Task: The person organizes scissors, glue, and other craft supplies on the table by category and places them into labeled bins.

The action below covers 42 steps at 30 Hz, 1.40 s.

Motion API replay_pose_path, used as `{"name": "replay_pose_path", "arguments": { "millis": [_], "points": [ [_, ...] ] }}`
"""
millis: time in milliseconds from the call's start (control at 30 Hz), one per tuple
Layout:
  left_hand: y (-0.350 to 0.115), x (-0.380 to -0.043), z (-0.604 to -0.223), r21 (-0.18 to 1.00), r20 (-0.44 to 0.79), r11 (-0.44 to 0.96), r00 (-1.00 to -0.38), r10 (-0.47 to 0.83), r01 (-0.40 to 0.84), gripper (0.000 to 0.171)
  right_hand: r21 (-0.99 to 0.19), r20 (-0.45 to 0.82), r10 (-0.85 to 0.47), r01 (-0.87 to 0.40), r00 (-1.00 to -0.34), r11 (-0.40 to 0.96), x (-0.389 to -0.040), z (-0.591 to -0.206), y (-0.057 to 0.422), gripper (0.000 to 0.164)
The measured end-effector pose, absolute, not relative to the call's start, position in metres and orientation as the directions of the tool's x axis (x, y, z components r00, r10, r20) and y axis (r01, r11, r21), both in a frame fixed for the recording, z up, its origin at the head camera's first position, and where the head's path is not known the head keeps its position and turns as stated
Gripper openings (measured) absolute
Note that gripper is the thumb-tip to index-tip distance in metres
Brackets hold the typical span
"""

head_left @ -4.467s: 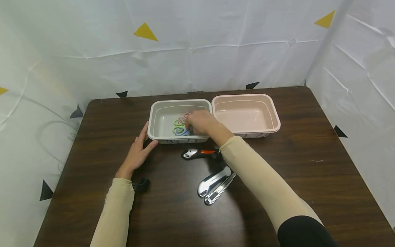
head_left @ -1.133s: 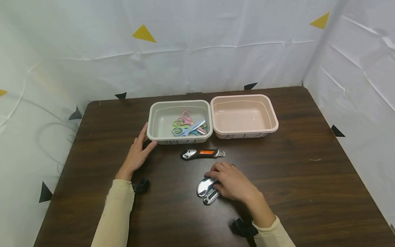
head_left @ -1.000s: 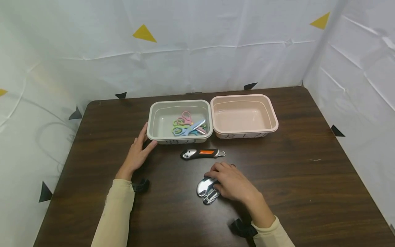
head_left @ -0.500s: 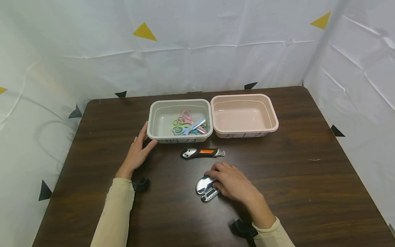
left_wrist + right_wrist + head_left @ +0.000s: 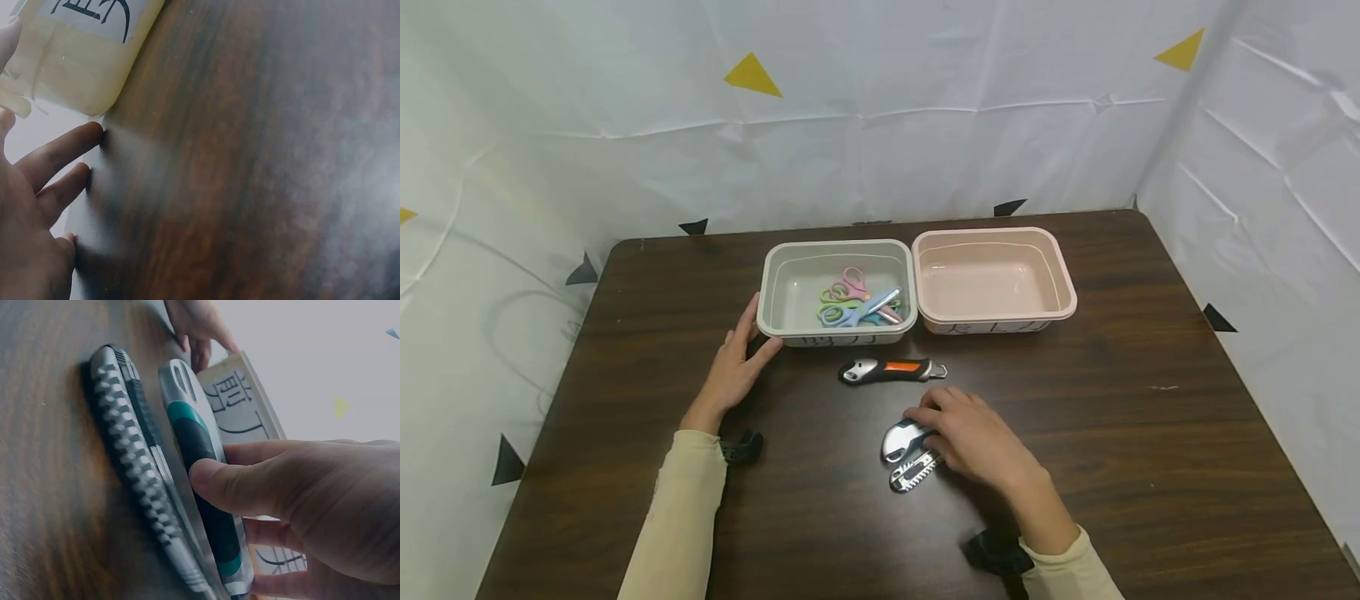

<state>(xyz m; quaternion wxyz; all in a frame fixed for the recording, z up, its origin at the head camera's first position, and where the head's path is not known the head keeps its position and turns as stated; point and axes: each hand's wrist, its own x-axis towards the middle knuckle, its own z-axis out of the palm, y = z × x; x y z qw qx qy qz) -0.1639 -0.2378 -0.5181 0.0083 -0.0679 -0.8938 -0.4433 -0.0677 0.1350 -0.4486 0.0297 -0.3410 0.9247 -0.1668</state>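
Observation:
My right hand [image 5: 973, 437] pinches a silver utility knife [image 5: 200, 440] with a black and teal grip, thumb on one side and fingers on the other. Close beside that knife, a second silver utility knife [image 5: 134, 450] with a ridged edge lies on the table. A black and orange utility knife [image 5: 891, 371] lies beyond them, in front of the grey-green bin. My left hand [image 5: 730, 371] is at the left front corner of that bin [image 5: 801, 332], its fingers extended along the side and its thumb at the front rim.
Several pastel scissors [image 5: 853, 308] lie piled inside the grey-green bin. A pink bin [image 5: 996, 319] stands directly to its right, with marked labels on both fronts. The dark wooden table [image 5: 1150, 467] ends at white sheeting [image 5: 865, 158] behind.
My right hand has left the scissors in the grey-green bin and come to the silver knives. In the last half second the gripped knife has shifted slightly away from the ridged one. Left hand unmoved.

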Motion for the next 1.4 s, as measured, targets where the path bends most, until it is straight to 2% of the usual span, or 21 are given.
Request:
{"name": "replay_pose_path", "arguments": {
  "millis": [433,667,867,1200,1400],
  "points": [
    [-0.237,-0.162,-0.516,0.795,0.072,0.593,-0.99,0.122,0.131,0.075,-0.257,0.113,-0.63,-0.635,-0.768,0.728,-0.077,-0.423,0.15,0.046],
    [-0.237,-0.162,-0.515,0.795,0.066,0.594,-0.991,0.117,0.123,0.074,-0.225,0.19,-0.61,-0.639,-0.77,0.736,-0.093,-0.408,0.165,0.044],
    [-0.237,-0.162,-0.514,0.792,0.067,0.598,-0.992,0.111,0.12,0.074,-0.175,0.254,-0.601,-0.647,-0.758,0.742,-0.111,-0.393,0.177,0.045],
    [-0.236,-0.16,-0.514,0.795,0.062,0.595,-0.992,0.111,0.116,0.073,-0.117,0.26,-0.538,-0.579,-0.802,0.807,-0.15,-0.381,0.19,0.043],
    [-0.237,-0.161,-0.515,0.793,0.077,0.595,-0.991,0.113,0.129,0.073,-0.149,0.253,-0.514,-0.558,-0.82,0.816,-0.181,-0.382,0.193,0.042]
  ]
}}
